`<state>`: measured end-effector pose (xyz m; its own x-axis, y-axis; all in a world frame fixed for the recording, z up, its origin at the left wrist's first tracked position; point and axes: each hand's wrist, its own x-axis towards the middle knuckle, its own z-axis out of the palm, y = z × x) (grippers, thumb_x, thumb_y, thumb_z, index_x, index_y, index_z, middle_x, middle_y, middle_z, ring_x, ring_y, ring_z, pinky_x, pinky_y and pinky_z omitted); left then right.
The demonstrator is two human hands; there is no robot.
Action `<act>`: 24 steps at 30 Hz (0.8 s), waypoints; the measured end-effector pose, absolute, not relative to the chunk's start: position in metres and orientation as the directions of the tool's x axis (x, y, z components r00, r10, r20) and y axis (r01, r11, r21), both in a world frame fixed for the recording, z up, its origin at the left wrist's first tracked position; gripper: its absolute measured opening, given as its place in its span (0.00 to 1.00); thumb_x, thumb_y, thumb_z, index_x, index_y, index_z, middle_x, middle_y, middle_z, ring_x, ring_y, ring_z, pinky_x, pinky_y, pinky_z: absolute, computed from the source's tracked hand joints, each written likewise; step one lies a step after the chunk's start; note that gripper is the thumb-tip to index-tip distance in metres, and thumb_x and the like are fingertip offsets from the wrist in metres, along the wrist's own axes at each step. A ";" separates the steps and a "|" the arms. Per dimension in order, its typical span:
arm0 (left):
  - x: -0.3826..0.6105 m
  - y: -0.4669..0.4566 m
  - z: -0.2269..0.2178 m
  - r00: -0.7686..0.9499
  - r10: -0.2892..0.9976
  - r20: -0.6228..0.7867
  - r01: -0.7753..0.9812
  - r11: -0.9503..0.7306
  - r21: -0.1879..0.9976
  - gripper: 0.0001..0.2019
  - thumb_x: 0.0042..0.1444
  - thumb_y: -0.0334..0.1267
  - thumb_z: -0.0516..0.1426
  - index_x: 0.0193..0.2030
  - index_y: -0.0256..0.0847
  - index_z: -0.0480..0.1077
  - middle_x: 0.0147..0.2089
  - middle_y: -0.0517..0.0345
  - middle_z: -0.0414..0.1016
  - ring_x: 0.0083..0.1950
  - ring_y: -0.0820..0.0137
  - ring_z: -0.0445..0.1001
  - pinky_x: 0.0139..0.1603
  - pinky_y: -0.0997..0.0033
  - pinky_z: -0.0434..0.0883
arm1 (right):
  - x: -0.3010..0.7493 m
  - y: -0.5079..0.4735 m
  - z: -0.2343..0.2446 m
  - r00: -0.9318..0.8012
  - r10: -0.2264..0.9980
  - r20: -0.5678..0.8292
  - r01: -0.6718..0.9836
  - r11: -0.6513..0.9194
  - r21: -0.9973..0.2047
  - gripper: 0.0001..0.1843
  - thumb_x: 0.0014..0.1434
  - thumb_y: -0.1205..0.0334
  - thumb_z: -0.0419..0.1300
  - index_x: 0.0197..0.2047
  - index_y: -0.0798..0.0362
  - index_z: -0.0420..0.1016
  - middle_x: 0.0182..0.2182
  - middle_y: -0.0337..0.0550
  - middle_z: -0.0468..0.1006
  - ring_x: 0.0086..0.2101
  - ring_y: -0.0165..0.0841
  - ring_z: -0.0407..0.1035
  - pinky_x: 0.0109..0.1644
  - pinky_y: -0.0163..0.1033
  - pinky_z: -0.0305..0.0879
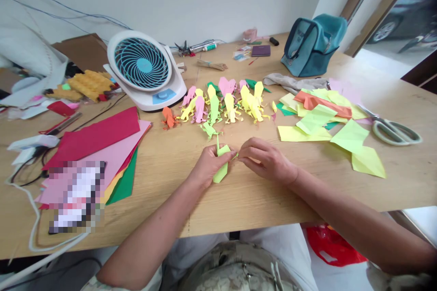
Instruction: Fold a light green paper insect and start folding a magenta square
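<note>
My left hand (209, 163) is closed around a light green folded paper figure (221, 169), held just above the wooden table (170, 163). My right hand (264, 159) pinches a thin part of the same figure at its right side. Both hands meet near the table's front middle. Behind them lies a row of several finished folded paper figures (225, 102) in yellow, pink, green and orange.
A stack of coloured paper sheets (102, 145) lies at the left. A white and teal desk fan (145, 70) stands behind it. Loose yellow and green paper scraps (327, 122) and scissors (392, 129) lie at the right. A teal bag (312, 45) stands at the back right.
</note>
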<state>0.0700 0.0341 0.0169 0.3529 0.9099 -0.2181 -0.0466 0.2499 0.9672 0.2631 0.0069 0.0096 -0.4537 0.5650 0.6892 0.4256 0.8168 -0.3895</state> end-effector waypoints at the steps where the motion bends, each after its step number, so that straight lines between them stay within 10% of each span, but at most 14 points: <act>1: 0.070 0.034 0.018 0.348 0.914 -0.208 -0.041 0.237 0.971 0.18 0.39 0.47 0.72 0.29 0.35 0.75 0.25 0.62 0.70 0.27 0.77 0.64 0.29 0.76 0.59 | 0.261 0.006 0.009 -0.420 0.595 0.685 0.419 0.797 -0.435 0.04 0.66 0.68 0.56 0.41 0.52 0.72 0.36 0.48 0.75 0.38 0.35 0.70 0.41 0.42 0.69; 9: 0.071 0.033 0.015 0.335 0.942 -0.002 0.089 -0.030 0.996 0.13 0.48 0.45 0.66 0.30 0.37 0.73 0.25 0.65 0.66 0.26 0.78 0.58 0.29 0.76 0.56 | 0.249 0.013 -0.008 -0.156 0.946 0.285 0.054 0.296 -0.954 0.10 0.61 0.57 0.65 0.35 0.52 0.69 0.28 0.37 0.71 0.27 0.28 0.64 0.31 0.35 0.60; 24: 0.073 0.019 0.019 0.394 0.893 0.218 0.238 -0.329 0.914 0.06 0.59 0.38 0.59 0.32 0.41 0.70 0.29 0.63 0.70 0.31 0.73 0.66 0.37 0.73 0.61 | 0.254 0.007 0.005 -0.296 0.937 0.188 -0.245 0.116 -0.963 0.15 0.61 0.52 0.65 0.45 0.48 0.66 0.29 0.34 0.66 0.31 0.30 0.61 0.37 0.36 0.59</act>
